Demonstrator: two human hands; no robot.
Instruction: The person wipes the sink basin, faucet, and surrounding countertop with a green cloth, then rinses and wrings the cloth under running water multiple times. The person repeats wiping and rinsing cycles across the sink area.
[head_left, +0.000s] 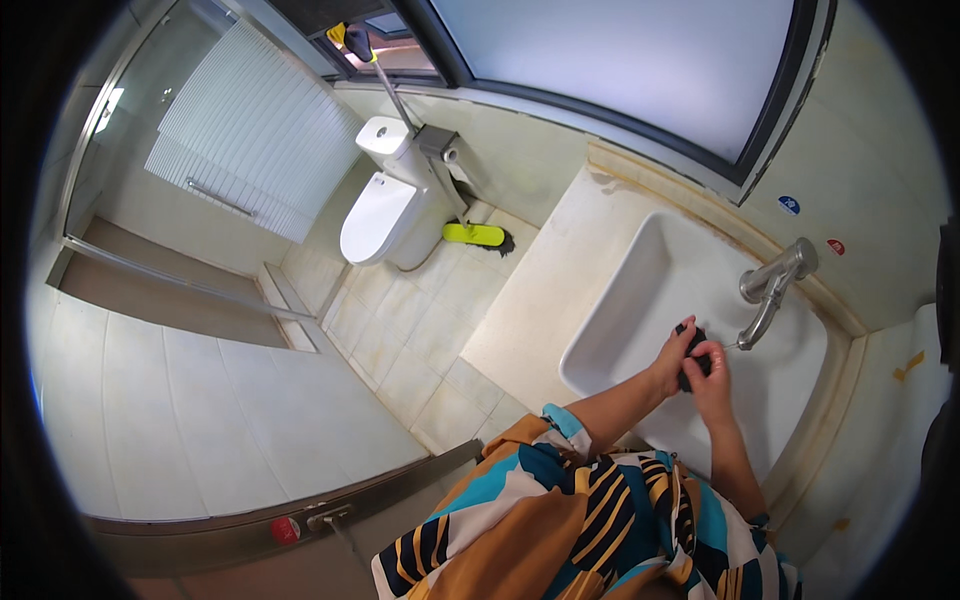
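Note:
Over a white washbasin (634, 300), my left hand (671, 356) and my right hand (710, 367) both hold a small black item (694, 356), perhaps a wet cloth or sponge; its kind cannot be told. My left fingers reach along its far-left side, and my right fingers and thumb pinch it from the right. A metal faucet (772, 289) stands at the basin's right edge, its spout tip close beside my right fingers. A thin trickle of water seems to leave the spout towards that hand. My palms are hidden.
The basin sits in a cream counter (540, 285). Beyond its left edge are a white toilet (382, 217), a grey paper holder (435, 141) and a lime-green broom or mop head (474, 234) on the tiled floor. A framed window (615, 60) is above the counter's far edge.

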